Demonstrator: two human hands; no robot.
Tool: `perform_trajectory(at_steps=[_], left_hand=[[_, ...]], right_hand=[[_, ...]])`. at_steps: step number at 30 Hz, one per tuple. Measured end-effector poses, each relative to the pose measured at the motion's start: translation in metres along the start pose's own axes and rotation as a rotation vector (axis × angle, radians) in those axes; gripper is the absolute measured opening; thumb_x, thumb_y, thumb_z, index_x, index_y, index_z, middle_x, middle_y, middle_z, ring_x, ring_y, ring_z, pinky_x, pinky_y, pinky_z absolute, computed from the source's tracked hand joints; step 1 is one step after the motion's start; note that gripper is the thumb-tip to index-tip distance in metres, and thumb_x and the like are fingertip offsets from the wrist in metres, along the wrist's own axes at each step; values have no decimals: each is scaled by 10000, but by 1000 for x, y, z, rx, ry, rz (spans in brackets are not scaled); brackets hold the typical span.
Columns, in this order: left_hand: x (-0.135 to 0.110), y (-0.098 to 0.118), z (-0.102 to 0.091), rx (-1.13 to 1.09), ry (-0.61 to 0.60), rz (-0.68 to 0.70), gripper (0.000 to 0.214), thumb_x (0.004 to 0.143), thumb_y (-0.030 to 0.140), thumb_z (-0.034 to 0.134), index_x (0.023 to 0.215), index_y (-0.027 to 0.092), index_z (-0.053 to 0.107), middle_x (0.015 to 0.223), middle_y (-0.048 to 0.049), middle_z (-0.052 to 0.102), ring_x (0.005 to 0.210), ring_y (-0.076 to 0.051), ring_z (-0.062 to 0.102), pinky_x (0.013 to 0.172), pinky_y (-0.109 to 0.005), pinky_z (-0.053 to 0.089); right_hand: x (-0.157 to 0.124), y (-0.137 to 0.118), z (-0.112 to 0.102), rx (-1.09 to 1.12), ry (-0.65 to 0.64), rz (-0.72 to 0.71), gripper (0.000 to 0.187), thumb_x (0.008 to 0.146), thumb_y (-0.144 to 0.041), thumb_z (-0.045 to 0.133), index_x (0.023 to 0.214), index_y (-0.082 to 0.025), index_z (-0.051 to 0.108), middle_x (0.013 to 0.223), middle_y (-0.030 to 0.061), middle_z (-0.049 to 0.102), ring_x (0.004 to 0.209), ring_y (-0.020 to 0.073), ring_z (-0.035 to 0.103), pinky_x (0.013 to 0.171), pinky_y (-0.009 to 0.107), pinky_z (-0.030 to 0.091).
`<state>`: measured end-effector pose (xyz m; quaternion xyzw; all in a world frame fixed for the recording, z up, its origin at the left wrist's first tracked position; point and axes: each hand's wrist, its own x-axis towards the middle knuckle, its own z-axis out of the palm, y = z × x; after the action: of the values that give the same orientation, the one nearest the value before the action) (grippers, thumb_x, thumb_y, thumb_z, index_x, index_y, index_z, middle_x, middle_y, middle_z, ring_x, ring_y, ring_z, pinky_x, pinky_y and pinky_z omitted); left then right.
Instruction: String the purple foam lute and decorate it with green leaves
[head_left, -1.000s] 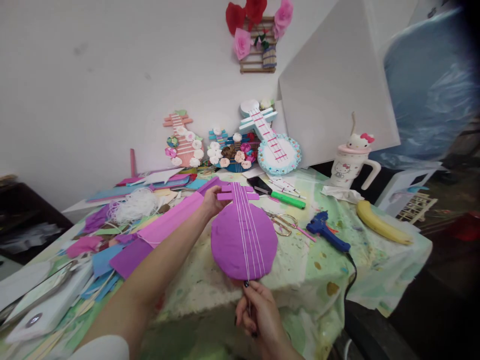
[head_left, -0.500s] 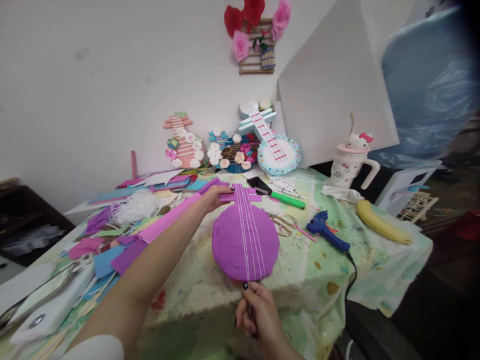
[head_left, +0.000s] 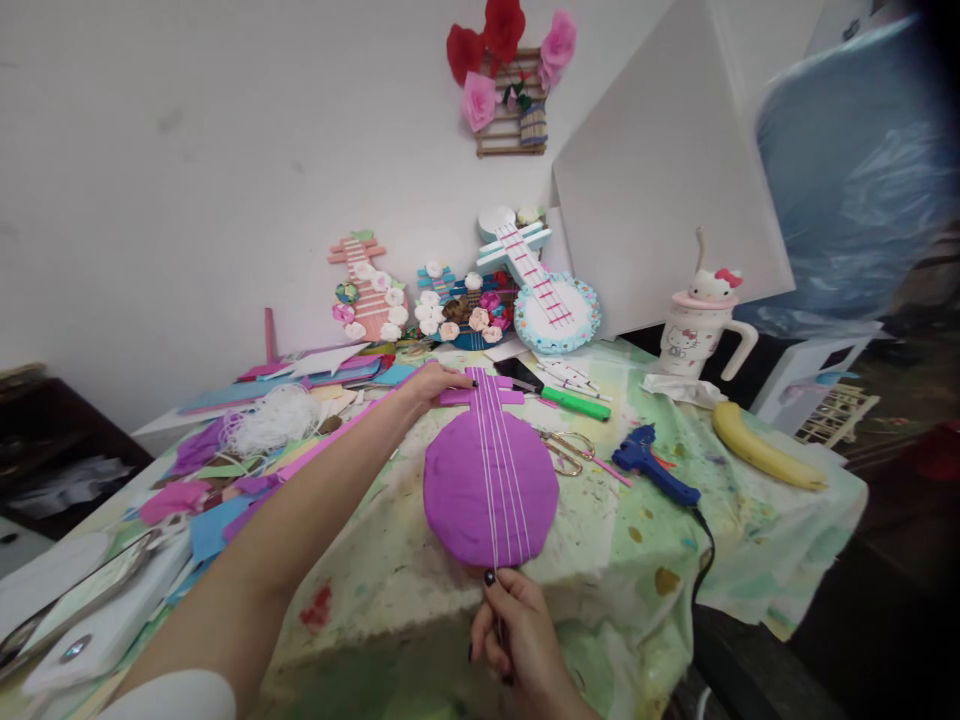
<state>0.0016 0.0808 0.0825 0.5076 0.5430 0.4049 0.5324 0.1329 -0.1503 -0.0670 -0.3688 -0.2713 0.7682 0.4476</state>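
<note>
A purple paper-covered toy lute with a round body lies near the table's front edge, its neck pointing away from me. White strings run from the neck's top down over the body. My left hand grips the neck by its crossbar, with the dark-nailed thumb at the strings' upper end. Below the body's lower rim, my right hand is closed, thumb and finger pinching the white string there. Gold-handled scissors lie just right of the body.
A blue glue gun, a banana and a white cup are on the right. A green-handled cutter lies behind the scissors. Tangled white string and coloured paper cover the left. Decorated toy instruments lean on the wall.
My left hand has shifted slightly right, its thumb now farther over the neck's top by the strings. My right hand stays at the lower rim, still pinching the string.
</note>
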Motion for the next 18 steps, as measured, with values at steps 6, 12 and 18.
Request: perform_trajectory(at_steps=[6,12,18], left_hand=[[-10,16,-2,-15,12,74,152,509,95,774,623,97,674,590,-34,667,510,-100,601,529,-206,516],[-47,76,-23,119,173,515,301,541,224,808,782,94,682,663,-33,664,592,-137,638,537,-227,520],[-96,85,-25,611,315,1171,124,606,188,757,697,151,681,687,-18,648,666,-135,612,625,-245,504]], right_hand=[[-5,-3,-6,-15,-68,20,548,594,-525,676,934,-117,537,409,-3,597,261,46,335,301,151,186],[-23,-22,-21,-263,-191,-96,370,679,-399,712,927,-125,681,900,116,725,857,193,658,793,295,479],[-32,-94,-61,-794,59,-459,284,786,-393,561,908,-182,708,944,113,712,899,269,641,837,415,465]])
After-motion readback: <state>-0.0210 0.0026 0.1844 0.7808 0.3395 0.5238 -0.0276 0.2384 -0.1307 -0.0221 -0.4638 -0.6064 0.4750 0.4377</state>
